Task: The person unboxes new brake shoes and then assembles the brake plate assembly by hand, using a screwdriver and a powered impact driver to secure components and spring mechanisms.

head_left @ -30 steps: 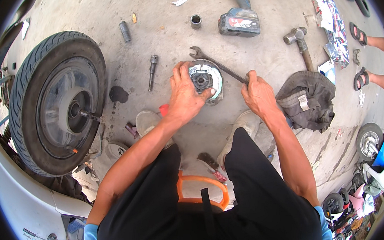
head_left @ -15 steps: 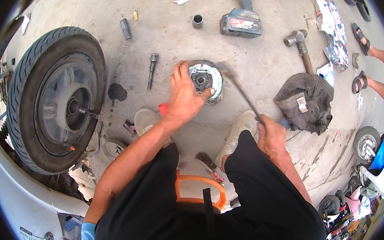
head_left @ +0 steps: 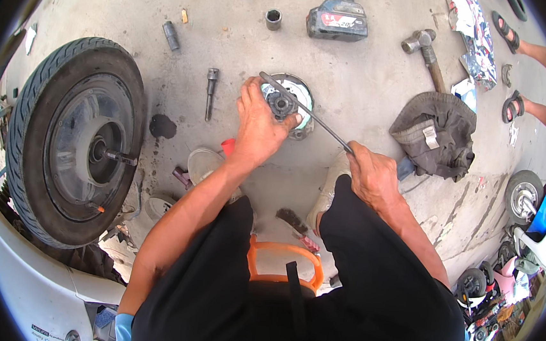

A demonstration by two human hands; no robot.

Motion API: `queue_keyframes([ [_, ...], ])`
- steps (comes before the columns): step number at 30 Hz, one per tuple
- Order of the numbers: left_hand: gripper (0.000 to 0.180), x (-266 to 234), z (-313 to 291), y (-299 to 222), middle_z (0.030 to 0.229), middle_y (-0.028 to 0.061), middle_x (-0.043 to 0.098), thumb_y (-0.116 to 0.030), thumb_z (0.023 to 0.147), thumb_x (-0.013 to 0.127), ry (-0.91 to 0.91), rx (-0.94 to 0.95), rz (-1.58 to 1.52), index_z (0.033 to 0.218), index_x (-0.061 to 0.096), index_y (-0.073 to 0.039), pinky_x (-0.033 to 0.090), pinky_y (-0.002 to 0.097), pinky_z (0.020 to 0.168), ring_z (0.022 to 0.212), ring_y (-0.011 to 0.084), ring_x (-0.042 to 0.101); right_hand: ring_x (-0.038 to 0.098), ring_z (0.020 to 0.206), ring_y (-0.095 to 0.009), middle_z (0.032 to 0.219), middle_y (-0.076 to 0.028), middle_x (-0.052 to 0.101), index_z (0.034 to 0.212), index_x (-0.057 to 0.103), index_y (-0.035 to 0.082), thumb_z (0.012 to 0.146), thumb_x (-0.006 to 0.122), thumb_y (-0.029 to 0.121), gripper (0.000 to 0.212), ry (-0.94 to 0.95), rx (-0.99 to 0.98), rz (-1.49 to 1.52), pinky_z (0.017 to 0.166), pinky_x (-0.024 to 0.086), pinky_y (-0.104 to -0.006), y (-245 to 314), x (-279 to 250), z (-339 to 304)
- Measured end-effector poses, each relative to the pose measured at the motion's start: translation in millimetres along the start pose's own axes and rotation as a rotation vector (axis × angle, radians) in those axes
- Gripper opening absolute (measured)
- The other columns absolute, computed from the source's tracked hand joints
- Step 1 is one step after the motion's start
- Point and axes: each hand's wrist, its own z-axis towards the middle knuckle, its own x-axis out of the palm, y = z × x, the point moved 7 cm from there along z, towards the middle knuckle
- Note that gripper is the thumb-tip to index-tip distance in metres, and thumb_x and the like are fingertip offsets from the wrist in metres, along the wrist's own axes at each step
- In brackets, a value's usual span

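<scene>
On the concrete floor [head_left: 345, 67], ahead of the gap between the person's left foot [head_left: 204, 164] and right foot [head_left: 334, 182], lies a round drum-brake plate [head_left: 282, 108], hub upward. The left hand [head_left: 257, 121] grips its left and near side, thumb against the rim. The right hand [head_left: 373, 178] is closed round the near end of a long wrench [head_left: 321, 124], which slants across the plate with its head at the far left, beside the left fingertips; whether it touches the plate, I cannot tell. The step in hand looks to be applying the wrench to the plate. The next move seems to call for the plate held firm, fingertips clear of the wrench head, and a controlled right-hand push.
</scene>
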Motion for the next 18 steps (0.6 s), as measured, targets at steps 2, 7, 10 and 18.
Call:
queue_keyframes([
  [2, 0.097, -0.9, 0.5, -0.9, 0.141, 0.0266, 0.038, -0.019, 0.073, 0.09, -0.019, 0.034, -0.005, 0.145, 0.031, 0.007, 0.033, 0.0487, 0.116, 0.134, 0.0436, 0.04, 0.064, 0.059, -0.034, 0.076, -0.015, 0.065, 0.11, 0.061, 0.002, 0.09, 0.069, 0.003, 0.021, 0.014, 0.024, -0.018, 0.053, 0.049, -0.0438, -9.2, 2.1, 3.8],
  [7, 0.079, -2.5, 4.2, 23.5, 0.146, 0.0252, 0.036, -0.023, 0.089, 0.075, 0.035, 0.134, -0.127, 0.149, 0.031, 0.005, 0.03, 0.0453, 0.119, 0.14, 0.0402, 0.036, 0.065, 0.06, -0.035, 0.075, -0.016, 0.065, 0.108, 0.061, 0.003, 0.091, 0.067, 0.004, 0.019, -0.031, 0.057, 0.052, 0.054, 0.05, -0.045, -20.1, -0.2, -17.4],
  [10, 0.063, -12.2, 10.0, 27.2, 0.151, 0.0235, 0.038, -0.023, 0.098, 0.057, 0.123, 0.086, -0.258, 0.151, 0.035, 0.002, 0.028, 0.0424, 0.121, 0.145, 0.0364, 0.036, 0.064, 0.06, -0.036, 0.072, -0.017, 0.063, 0.109, 0.062, 0.001, 0.09, 0.067, 0.001, 0.02, -0.003, 0.024, 0.08, 0.054, 0.049, -0.0457, -23.3, -2.1, -43.4],
  [18, 0.045, -13.1, 4.6, 27.3, 0.149, 0.0245, 0.042, -0.007, 0.104, 0.043, 0.128, 0.129, -0.264, 0.149, 0.042, 0.0, 0.034, 0.042, 0.118, 0.141, 0.0384, 0.042, 0.065, 0.06, -0.033, 0.071, -0.015, 0.063, 0.105, 0.06, 0.0, 0.089, 0.068, 0.001, 0.019, 0.146, 0.05, 0.053, 0.054, 0.05, -0.046, -18.2, 18.3, -57.8],
])
